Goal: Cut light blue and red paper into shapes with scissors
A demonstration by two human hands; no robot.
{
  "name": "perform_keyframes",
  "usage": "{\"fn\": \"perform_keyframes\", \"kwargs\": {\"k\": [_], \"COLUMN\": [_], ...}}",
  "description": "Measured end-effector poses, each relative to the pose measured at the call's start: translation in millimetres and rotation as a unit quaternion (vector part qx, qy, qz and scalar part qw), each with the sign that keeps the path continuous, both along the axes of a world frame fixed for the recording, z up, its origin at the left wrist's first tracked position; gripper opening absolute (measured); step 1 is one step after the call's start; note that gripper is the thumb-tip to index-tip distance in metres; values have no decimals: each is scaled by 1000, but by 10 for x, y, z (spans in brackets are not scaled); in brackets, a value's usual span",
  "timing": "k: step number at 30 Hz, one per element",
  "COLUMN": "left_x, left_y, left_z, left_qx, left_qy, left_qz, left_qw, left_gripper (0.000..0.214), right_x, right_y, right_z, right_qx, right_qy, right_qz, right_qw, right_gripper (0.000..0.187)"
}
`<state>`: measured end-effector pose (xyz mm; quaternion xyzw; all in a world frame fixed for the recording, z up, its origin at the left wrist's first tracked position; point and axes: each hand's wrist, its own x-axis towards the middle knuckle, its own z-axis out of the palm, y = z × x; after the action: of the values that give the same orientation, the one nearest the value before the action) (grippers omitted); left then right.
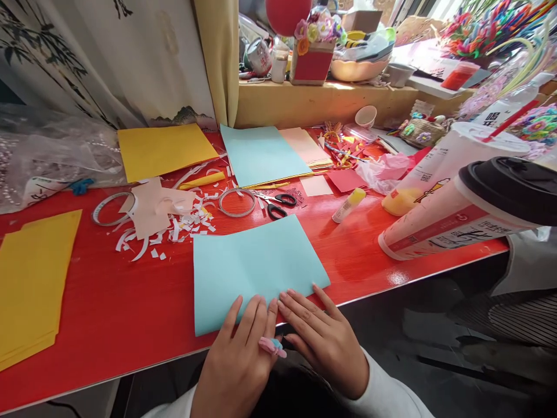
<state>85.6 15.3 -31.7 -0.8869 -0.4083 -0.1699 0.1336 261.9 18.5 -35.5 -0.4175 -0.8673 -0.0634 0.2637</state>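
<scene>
A light blue sheet of paper (256, 261) lies near the front edge of the red table, apparently folded along its near side. My left hand (246, 342) rests with its fingers stretched out on the sheet's near edge; a pink and blue ring sits on one finger. Beside it, my right hand (324, 334) lies flat with spread fingers on the same edge, its thumb below the table rim. Beyond the sheet are black-handled scissors (282, 206) and a roll of clear tape (237, 202). A glue stick (348, 205) stands to the right.
Yellow sheets (35, 284) lie at the left, with another yellow stack (167, 152) at the back. White paper scraps (183, 226) surround a second tape roll (114, 209). A blue-topped paper stack (265, 155) lies behind. Tall drink cups (452, 215) stand at the right edge.
</scene>
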Motion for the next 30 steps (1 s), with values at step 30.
{"fn": "perform_keyframes", "kwargs": {"k": [30], "left_x": [-844], "left_y": [-404], "left_z": [40], "left_qx": [-64], "left_qy": [48], "left_qz": [42], "left_qw": [996], "left_gripper": [39], "right_x": [476], "right_y": [-103], "right_z": [160], "right_qx": [-94], "right_qy": [-3], "right_qz": [-101], "right_qw": [990], "right_gripper": [28]}}
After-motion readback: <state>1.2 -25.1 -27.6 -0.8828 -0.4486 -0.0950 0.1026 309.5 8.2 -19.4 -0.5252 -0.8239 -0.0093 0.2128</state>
